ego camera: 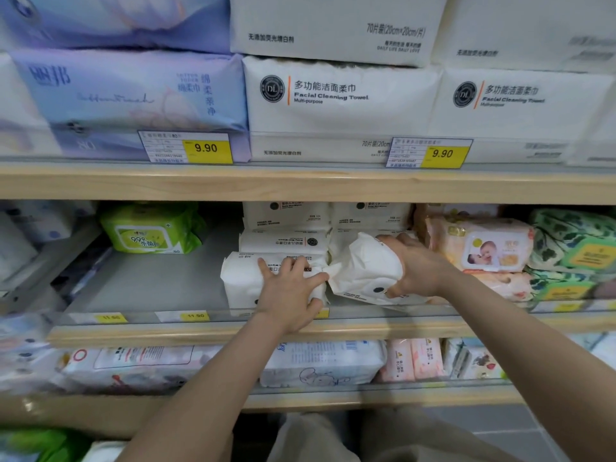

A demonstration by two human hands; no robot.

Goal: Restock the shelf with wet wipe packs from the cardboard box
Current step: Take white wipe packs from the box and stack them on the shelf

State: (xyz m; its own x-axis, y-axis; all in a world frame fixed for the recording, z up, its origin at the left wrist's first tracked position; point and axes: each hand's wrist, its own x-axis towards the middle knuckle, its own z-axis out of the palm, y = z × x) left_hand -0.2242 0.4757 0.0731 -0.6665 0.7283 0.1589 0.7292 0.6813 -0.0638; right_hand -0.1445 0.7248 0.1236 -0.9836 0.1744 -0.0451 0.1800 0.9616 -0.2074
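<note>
Head view: a person's two bare hands work on the middle shelf (pixel 206 331) of a store display. Left hand (pixel 290 295) lies spread, fingers released, pressing flat on a white wipe pack (pixel 243 278) near the shelf's front edge. Right hand (pixel 415 268) grasps a second white pack (pixel 363 268), tilted, just beside the first, their crimped ends touching. More white packs (pixel 285 228) are stacked behind both. A green pack (pixel 150 228) sits toward the back left, a baby-print pack (pixel 483 245) to the right.
</note>
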